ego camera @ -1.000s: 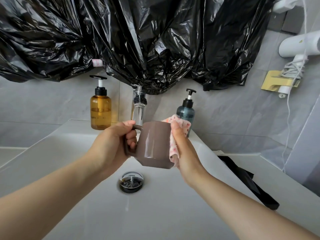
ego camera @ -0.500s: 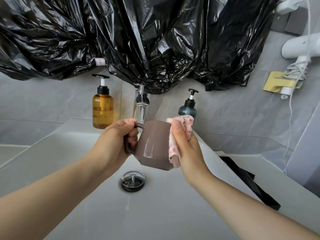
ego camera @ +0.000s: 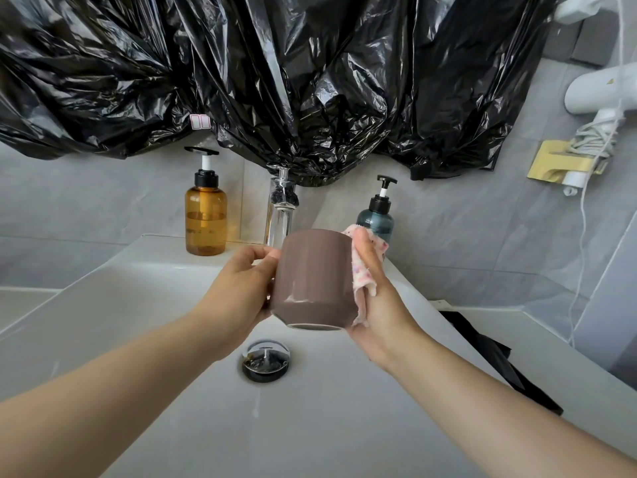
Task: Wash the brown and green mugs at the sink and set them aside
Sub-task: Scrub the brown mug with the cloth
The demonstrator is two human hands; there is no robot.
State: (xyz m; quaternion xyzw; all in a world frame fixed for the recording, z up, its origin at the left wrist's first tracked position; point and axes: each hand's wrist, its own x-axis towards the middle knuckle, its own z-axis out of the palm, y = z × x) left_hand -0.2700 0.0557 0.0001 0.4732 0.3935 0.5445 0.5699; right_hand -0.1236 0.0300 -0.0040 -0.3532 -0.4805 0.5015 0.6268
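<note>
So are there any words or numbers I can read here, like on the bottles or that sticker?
No text can be read here.
Sticker on the black plastic sheet: two red-edged boxes, nothing legible.
White hair dryer: a tiny yellow mark, too small to read.
Amber bottle and blue bottle: no label shows.
Brown mug: plain.

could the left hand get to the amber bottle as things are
Probably not yet: the left hand grips the mug. Nothing stands between it and the amber bottle, though.
</note>
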